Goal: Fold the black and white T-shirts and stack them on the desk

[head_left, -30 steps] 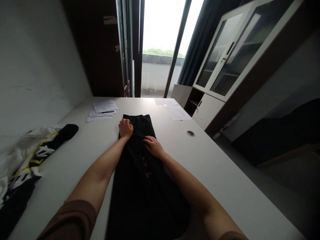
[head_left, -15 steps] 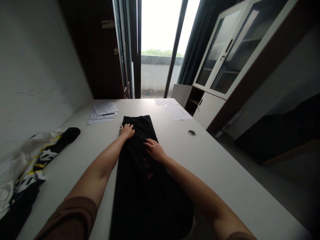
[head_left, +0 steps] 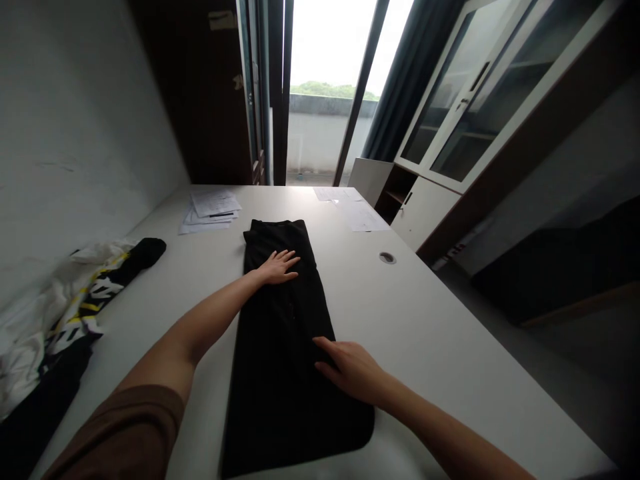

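A long black garment (head_left: 280, 313) lies folded lengthwise down the middle of the white table (head_left: 425, 320). My left hand (head_left: 278, 267) rests flat on its far part, fingers stretched out and spread. My right hand (head_left: 353, 371) lies flat on the garment's near right edge, fingers extended, holding nothing.
A heap of white, black and yellow clothing (head_left: 60, 313) sits at the table's left against the wall. Paper stacks (head_left: 210, 210) and loose sheets (head_left: 360, 213) lie at the far end. A cable hole (head_left: 387, 257) is on the right. A glass-door cabinet (head_left: 450, 133) stands beyond.
My right hand slid back toward me along the garment's right edge. My left hand opened from a fist, lay flat and shifted right. The pink print no longer shows.
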A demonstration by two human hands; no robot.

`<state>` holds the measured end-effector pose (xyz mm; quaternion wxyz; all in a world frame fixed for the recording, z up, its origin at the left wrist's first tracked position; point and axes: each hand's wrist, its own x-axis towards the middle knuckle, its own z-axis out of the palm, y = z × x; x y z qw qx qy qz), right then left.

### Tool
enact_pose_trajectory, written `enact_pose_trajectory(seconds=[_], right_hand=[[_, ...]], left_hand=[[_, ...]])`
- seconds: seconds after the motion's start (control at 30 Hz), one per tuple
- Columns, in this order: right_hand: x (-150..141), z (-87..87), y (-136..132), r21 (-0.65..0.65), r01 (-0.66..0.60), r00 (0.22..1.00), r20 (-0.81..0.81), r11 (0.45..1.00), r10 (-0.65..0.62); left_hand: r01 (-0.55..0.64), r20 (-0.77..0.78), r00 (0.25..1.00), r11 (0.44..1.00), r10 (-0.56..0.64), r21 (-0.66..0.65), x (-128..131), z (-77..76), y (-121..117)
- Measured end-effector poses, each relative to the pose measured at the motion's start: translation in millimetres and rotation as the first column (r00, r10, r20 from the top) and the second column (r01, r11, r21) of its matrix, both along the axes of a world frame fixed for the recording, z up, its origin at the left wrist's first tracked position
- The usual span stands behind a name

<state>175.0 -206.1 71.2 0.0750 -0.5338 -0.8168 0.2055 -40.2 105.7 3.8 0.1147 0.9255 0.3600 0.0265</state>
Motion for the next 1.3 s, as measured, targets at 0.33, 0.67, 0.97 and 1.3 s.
enact_pose_trajectory(seconds=[0.33,0.67,0.97,1.3], right_hand=[[-79.0,13.0,-17.3,0.079,-0.073,0.989,0.13,0.994,0.062],[-111.8,24.0,-14.3,0.061,-0.445,0.892,-0.058,0.893,0.449],[-52.4,-30.3,62.6,0.26,-0.174,0.983,-0.002,0.95,0.181],[-13.1,-32.8,42.7,0.305,-0.368,0.918,-0.034,0.879,0.396]], left_hand=[[-0.053,0.032,0.998,0.997,0.051,0.048,1.9,-3.4,6.0],[-0.146,0.13,0.984,0.976,0.125,0.163,0.0,-1.5,-8.7],[-0.292,0.093,0.955,0.95,0.282,0.109,-15.4,-5.5,0.3],[-0.157,0.335,0.939,0.963,0.077,0.219,-72.7,4.7,-61.4]])
